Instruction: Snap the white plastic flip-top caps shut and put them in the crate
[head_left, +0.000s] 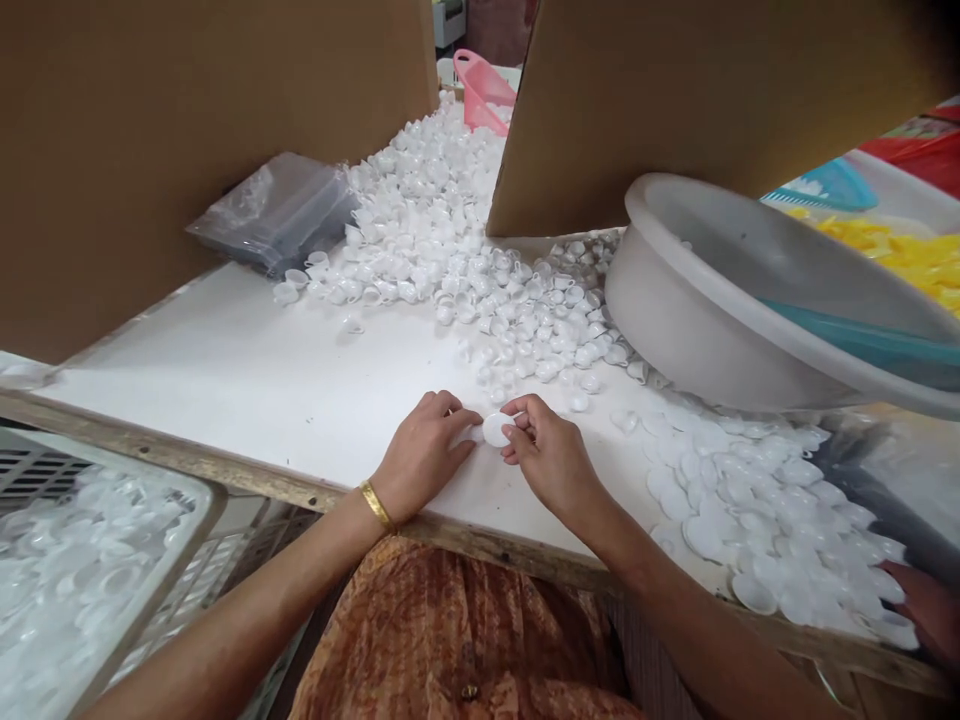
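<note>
My right hand [541, 440] pinches a small white plastic saucer [496, 430] between thumb and fingers, just above the white tabletop. Close on its left, my left hand [435, 445] is closed on a small white plastic piece [472, 433], mostly hidden by the fingertips. Whether this piece touches the saucer, I cannot tell. Beyond both hands spreads a heap of tiny white toy cups [450, 235] with handles. A pile of white saucers [765, 510] lies to the right of my right hand, along the table's front edge.
A large grey basin [667, 300] stands tilted at the right. Cardboard panels [645, 110] rise at the back and left. A plastic-wrapped packet [277, 210] lies back left, and a pink scoop [484, 95] farther back. Below left, a crate [202, 510] holds white pieces.
</note>
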